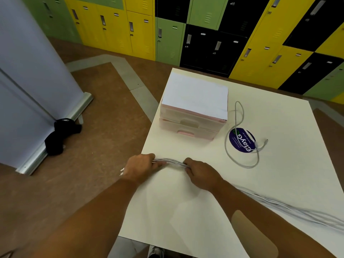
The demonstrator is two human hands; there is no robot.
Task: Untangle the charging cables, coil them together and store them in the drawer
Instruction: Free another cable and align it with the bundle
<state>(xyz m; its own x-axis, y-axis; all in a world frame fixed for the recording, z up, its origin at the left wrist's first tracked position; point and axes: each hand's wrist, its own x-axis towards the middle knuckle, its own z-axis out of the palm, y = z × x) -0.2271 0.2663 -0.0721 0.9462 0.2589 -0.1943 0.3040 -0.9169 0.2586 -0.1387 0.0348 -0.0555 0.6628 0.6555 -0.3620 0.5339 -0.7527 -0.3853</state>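
Note:
A bundle of white charging cables (173, 162) stretches between my two hands near the table's left edge. My left hand (140, 164) grips one end, with the plug tips poking out by its wrist. My right hand (200, 173) grips the bundle a little further right. The cables run on under my right arm and trail off across the table (297, 213) to the lower right. One more grey cable (240, 135) lies loose in loops beside the drawer unit. The small white and pink drawer unit (193, 116) stands at the table's far left with both drawers closed.
The white table (186, 211) ends just left of my left hand. A round blue sticker (242, 139) lies under the loose cable. A black bag (61, 135) sits on the brown floor by a banner stand (55, 125). Coloured lockers (204, 34) line the back.

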